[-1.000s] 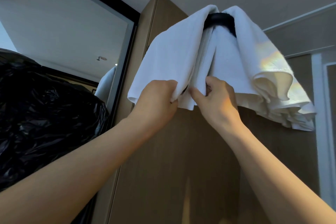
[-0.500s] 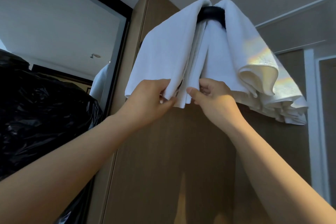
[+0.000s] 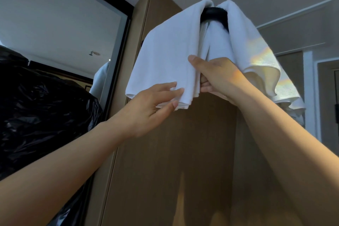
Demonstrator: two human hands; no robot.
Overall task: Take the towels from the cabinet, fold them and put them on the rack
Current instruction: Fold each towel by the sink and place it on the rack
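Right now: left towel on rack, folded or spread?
Folded. The left towel hangs over the black rack, and stacked layer edges show at its lower corner by the left hand.

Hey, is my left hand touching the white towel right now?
Touching. In the head view the left hand lays its fingers flat on the lower corner of the white towel, with no gap.

Count: hands 2, left hand (image 3: 156,104) and right hand (image 3: 220,75). White towels, 2 told apart: left towel (image 3: 165,57), right towel (image 3: 256,55); folds between them cannot be separated. Black rack (image 3: 214,13) 1. Wooden cabinet (image 3: 165,161) 1. Black plastic bag (image 3: 45,108) 1. Mirror (image 3: 64,24) 1
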